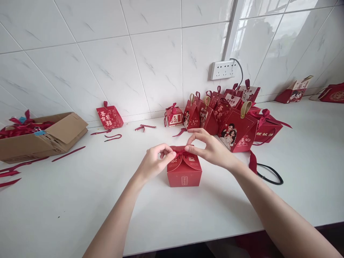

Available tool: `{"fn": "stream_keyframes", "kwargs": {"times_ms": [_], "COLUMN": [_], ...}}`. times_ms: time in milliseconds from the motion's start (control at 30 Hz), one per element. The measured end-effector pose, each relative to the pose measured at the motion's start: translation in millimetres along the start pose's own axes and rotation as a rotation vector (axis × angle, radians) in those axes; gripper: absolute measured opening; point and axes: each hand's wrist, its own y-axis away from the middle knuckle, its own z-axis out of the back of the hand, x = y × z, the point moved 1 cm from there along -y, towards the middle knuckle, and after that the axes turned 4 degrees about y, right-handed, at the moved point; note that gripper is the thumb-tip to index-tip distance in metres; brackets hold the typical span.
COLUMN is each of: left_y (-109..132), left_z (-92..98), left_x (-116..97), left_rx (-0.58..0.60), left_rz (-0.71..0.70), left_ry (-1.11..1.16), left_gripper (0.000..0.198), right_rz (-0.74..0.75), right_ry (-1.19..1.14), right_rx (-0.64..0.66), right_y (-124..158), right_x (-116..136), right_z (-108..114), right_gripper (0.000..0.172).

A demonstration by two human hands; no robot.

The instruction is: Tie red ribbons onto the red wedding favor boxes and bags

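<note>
A red gift box (184, 175) with curved top flaps and pale lettering stands upright on the white table, its top closed. Dark red ribbon (183, 152) crosses the top of the box. My left hand (158, 159) pinches the ribbon at the left, thumb against curled fingers. From the right, my right hand (205, 147) has thumb and index finger at the ribbon, close to the middle of the lid. The small piece of ribbon between the fingers of each hand is mostly hidden.
Behind to the right, several red gift boxes (239, 130) crowd together, a black loop (271, 175) beside them. A cardboard box (64, 132) of ribbons is at left, near loose ribbon strips (68, 154). One red box (110, 117) stands by the tiled wall, below a power socket (223, 70).
</note>
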Motion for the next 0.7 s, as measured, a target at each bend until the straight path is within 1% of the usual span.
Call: {"fn": "stream_keyframes", "kwargs": {"times_ms": [33,100,167,333,567,633,700], "left_y": [0,-1,-2,-1,0,-1,-1], "left_z": [-0.4,-1.5,-2.7,-2.8,2.8,3.1,2.9], "left_x": [0,1,3,4,5,6,6], "left_rx": [0.005,0.022,0.036,0.048,0.067,0.069,0.081], "left_rz": [0.007,0.011,0.013,0.03,0.039,0.042,0.043], "left_ry": [0.0,0.006,0.019,0.035,0.023,0.04,0.061], "left_gripper": [0.02,0.02,0.022,0.026,0.024,0.024,0.025], "right_rz": [0.057,0.145,0.17,0.11,0.074,0.068,0.014], "right_ry": [0.001,0.012,0.035,0.047,0.021,-0.02,-0.029], "right_rx": [-0.024,-0.02,-0.014,-0.035,0.037,0.014,-0.062], "right_y": [1,2,2,2,2,1,1], "right_x": [3,6,7,5,6,5,4], "right_z": [-5,-14,-21,-23,-20,-14,-5], "right_gripper": [0.019,0.014,0.012,0.01,0.011,0.015,0.024]}}
